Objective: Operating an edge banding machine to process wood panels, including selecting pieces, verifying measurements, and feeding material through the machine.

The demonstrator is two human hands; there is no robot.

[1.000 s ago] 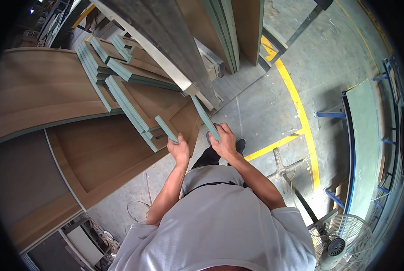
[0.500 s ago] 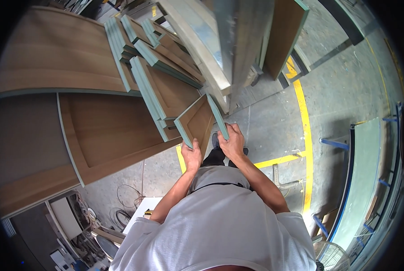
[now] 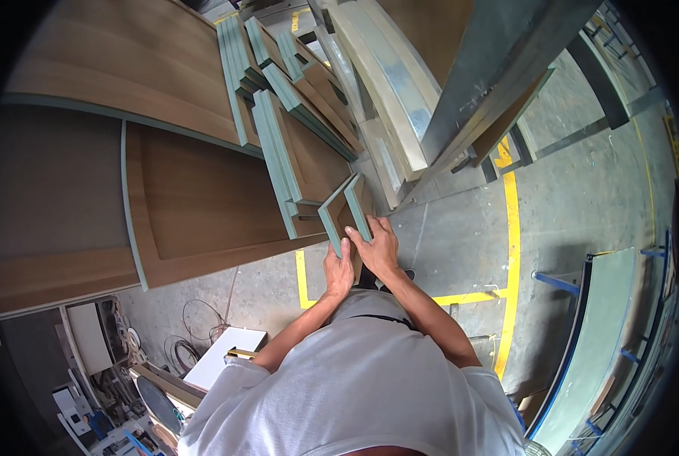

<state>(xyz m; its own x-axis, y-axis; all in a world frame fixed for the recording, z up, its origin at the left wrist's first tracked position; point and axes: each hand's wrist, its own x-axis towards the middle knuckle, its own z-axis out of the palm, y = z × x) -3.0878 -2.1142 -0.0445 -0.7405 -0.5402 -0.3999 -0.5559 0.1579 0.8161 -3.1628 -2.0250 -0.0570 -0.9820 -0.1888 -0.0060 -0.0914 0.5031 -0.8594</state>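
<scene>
My left hand (image 3: 338,271) and my right hand (image 3: 377,247) both grip a small wood-veneer panel (image 3: 345,209) with green edges, held upright in front of me. The left hand holds its near left edge, the right hand its near right edge. The panel sits at the front end of a row of similar green-edged panels (image 3: 282,163) that stand on edge and lean against each other. Further such panels (image 3: 240,64) lie stacked behind that row. My white shirt fills the lower middle of the view.
Large brown boards (image 3: 187,205) spread to the left. A pale curved panel (image 3: 389,91) and a grey steel post (image 3: 499,68) rise ahead. Yellow floor lines (image 3: 511,228) mark the concrete. A blue rack with a green sheet (image 3: 605,334) stands right; tools and cables (image 3: 119,365) lie lower left.
The view has swung so the panels now lie closer and more central. My hands have stayed on the small panel and brought it closer to my chest.
</scene>
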